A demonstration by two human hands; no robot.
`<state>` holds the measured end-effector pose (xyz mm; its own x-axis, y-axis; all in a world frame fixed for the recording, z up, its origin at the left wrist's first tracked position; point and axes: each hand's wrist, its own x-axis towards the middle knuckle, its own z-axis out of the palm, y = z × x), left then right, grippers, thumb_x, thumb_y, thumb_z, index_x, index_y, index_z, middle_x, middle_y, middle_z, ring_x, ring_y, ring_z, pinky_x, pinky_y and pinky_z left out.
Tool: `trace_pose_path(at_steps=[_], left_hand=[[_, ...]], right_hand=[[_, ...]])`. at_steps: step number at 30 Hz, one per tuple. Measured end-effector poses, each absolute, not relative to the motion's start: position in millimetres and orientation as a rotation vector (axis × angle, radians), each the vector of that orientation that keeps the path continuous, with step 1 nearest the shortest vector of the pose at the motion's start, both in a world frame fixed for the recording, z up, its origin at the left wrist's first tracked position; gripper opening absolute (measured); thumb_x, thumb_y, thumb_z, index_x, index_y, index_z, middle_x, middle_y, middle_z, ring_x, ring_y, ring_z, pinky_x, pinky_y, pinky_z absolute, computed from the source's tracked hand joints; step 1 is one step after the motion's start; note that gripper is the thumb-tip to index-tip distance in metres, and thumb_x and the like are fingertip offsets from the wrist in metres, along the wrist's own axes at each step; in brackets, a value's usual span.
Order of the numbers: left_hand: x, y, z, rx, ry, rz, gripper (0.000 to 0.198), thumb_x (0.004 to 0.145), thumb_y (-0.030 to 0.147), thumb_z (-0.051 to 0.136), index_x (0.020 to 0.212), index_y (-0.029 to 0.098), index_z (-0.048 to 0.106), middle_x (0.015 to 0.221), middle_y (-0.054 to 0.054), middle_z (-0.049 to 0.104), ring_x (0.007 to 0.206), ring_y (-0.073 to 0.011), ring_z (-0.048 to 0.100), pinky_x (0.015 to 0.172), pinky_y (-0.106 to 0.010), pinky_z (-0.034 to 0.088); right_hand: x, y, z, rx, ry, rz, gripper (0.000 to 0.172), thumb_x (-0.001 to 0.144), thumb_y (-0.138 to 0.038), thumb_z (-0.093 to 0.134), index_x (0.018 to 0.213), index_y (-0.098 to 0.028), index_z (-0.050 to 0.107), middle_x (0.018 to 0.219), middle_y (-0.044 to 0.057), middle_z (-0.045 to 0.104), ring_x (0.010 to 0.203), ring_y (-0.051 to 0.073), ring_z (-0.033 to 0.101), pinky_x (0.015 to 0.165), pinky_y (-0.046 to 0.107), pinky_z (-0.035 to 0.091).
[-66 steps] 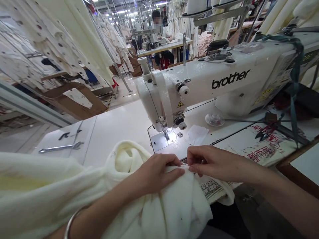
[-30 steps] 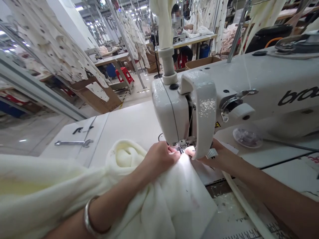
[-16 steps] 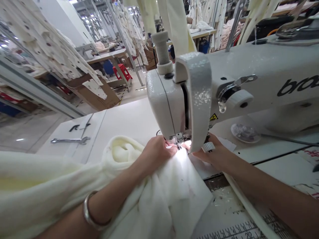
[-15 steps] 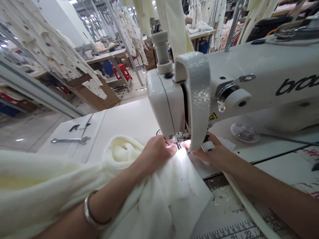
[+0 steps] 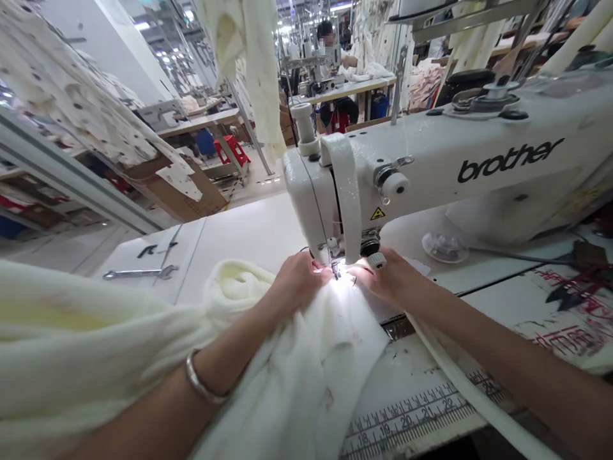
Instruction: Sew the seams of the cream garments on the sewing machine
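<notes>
Pinching the cream cloth [image 5: 306, 377] with both hands, I hold it under the presser foot [image 5: 336, 269] of one white sewing machine [image 5: 325, 185], my left grip [image 5: 299, 281] and right grip [image 5: 383, 278] closed on it either side of the foot. Its bulk trails toward me and off to the left, the long axis lying across the counter [image 5: 249, 230]. The machine's arm reads "brother"; the printed ruler [image 5: 407, 421] shows 18 to 22. One wrench [image 5: 140, 273] lies to the left.
</notes>
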<state>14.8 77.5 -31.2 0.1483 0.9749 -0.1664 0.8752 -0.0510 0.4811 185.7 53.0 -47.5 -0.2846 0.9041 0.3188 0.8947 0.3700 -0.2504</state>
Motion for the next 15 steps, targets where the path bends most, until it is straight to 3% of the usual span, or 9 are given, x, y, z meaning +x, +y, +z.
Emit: trace_pose_path(at_steps=[4, 7, 9, 12, 15], left_hand=[[15.1, 77.3, -31.9, 1.994, 1.743, 0.299, 0.015, 0.072, 0.027, 0.051, 0.072, 0.017, 0.062, 0.069, -0.002, 0.063, 0.066, -0.0164, 0.055, 0.061, -0.025, 0.039], [14.5, 77.8, -32.6, 2.011, 1.737, 0.309, 0.015, 0.073, 0.027, 0.051, 0.076, 0.018, 0.062, 0.074, -0.003, 0.066, 0.070, -0.0177, 0.059, 0.066, -0.027, 0.042], [13.3, 78.4, -34.6, 2.019, 1.739, 0.308, 0.015, 0.074, 0.028, 0.051, 0.073, 0.018, 0.061, 0.073, -0.003, 0.066, 0.071, -0.0184, 0.060, 0.067, -0.027, 0.042], [11.2, 78.3, -39.7, 2.026, 1.753, 0.306, 0.016, 0.075, 0.030, 0.050, 0.070, 0.018, 0.059, 0.073, -0.004, 0.067, 0.071, -0.0192, 0.060, 0.067, -0.028, 0.042], [10.8, 75.7, -43.1, 2.026, 1.760, 0.301, 0.015, 0.075, 0.029, 0.049, 0.071, 0.018, 0.057, 0.074, -0.005, 0.066, 0.070, -0.0190, 0.060, 0.066, -0.029, 0.042]], right_hand=[[183.3, 0.1, -38.3, -1.375, -2.318, -0.199, 0.025, 0.078, -0.013, 0.062, 0.102, -0.009, 0.061, 0.113, 0.020, 0.057, 0.111, 0.035, 0.048, 0.091, 0.052, 0.042], [170.9, -19.8, -45.5, -1.193, -2.388, -0.221, 0.032, 0.081, -0.021, 0.057, 0.109, -0.004, 0.057, 0.101, 0.018, 0.060, 0.091, 0.031, 0.055, 0.076, 0.047, 0.051], [166.9, -16.8, -49.3, -1.170, -2.399, -0.217, 0.029, 0.080, -0.009, 0.047, 0.107, -0.005, 0.058, 0.093, 0.015, 0.061, 0.077, 0.025, 0.055, 0.064, 0.041, 0.052], [175.1, -3.7, -49.0, -1.058, -2.351, -0.097, 0.032, 0.078, 0.005, 0.036, 0.090, -0.011, 0.061, 0.098, 0.013, 0.063, 0.086, 0.023, 0.056, 0.071, 0.038, 0.053], [190.9, -0.5, -50.1, -0.924, -2.377, 0.087, 0.031, 0.085, 0.003, 0.034, 0.091, -0.012, 0.061, 0.111, 0.011, 0.062, 0.102, 0.023, 0.053, 0.084, 0.039, 0.052]])
